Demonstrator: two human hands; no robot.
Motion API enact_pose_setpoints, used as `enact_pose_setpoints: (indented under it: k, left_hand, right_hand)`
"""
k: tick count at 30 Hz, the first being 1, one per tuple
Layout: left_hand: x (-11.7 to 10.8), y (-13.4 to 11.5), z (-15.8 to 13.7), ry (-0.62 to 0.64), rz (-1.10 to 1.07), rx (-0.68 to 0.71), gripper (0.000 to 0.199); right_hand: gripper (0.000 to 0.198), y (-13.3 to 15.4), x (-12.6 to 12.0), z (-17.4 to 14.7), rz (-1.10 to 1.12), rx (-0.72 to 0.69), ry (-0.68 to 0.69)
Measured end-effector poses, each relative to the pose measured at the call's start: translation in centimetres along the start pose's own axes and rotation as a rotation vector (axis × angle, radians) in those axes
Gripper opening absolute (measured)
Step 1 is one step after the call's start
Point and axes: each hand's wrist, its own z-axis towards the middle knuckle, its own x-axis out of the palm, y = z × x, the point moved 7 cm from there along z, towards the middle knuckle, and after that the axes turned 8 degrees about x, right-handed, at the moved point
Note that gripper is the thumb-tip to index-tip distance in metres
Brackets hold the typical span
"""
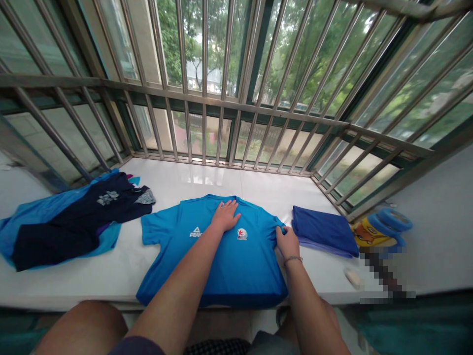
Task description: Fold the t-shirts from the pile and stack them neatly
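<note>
A blue short-sleeved T-shirt (221, 261) lies spread front side up on the white ledge, its collar toward the window and its hem hanging over the near edge. It bears a white logo and a round badge on the chest. My left hand (225, 217) rests flat on the shirt just below the collar, fingers stretched out. At the sleeve on the right side, my right hand (287, 241) pinches the cloth between thumb and fingers; a bracelet circles that wrist.
To the left lies a loose pile of dark and blue clothes (70, 217). On the right are folded blue cloths (323, 229), a blue and yellow jug (382, 229) and a small pale object (352, 277). Metal window bars (221, 103) enclose the white ledge (185, 175).
</note>
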Motion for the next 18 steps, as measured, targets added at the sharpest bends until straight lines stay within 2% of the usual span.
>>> enact_pose_setpoints:
  k: [4, 6, 8, 10, 12, 14, 18]
  left_hand:
    - [0.3, 0.1, 0.1, -0.014, -0.021, -0.002, 0.065]
    - [0.4, 0.2, 0.1, -0.025, -0.034, -0.002, 0.063]
    - [0.4, 0.3, 0.1, -0.042, -0.045, -0.008, 0.059]
    - [0.2, 0.4, 0.0, -0.073, -0.054, -0.019, 0.054]
    - [-0.3, 0.4, -0.2, -0.119, -0.063, -0.026, 0.051]
    - [-1.0, 0.5, -0.4, -0.171, -0.073, -0.025, 0.047]
    - [-2.2, 0.3, -0.9, -0.251, -0.094, -0.002, 0.038]
  right_hand:
    - [0.053, 1.5, -0.9, -1.2, 0.09, -0.041, -0.052]
    - [0.049, 3.5, -1.1, -2.5, 0.114, -0.133, -0.053]
    - [0.037, 6.7, -0.9, -4.6, 0.108, -0.379, 0.023]
    - [0.03, 9.8, -0.1, -7.9, 0.067, -0.711, 0.222]
    - [0.031, 11.0, 0.4, -11.0, 0.025, -0.931, 0.421]
    - [0.031, 10.5, 0.0, -12.3, 0.01, -0.968, 0.467]
    - [0.029, 6.1, -1.8, -10.3, -0.014, -0.726, 0.218]
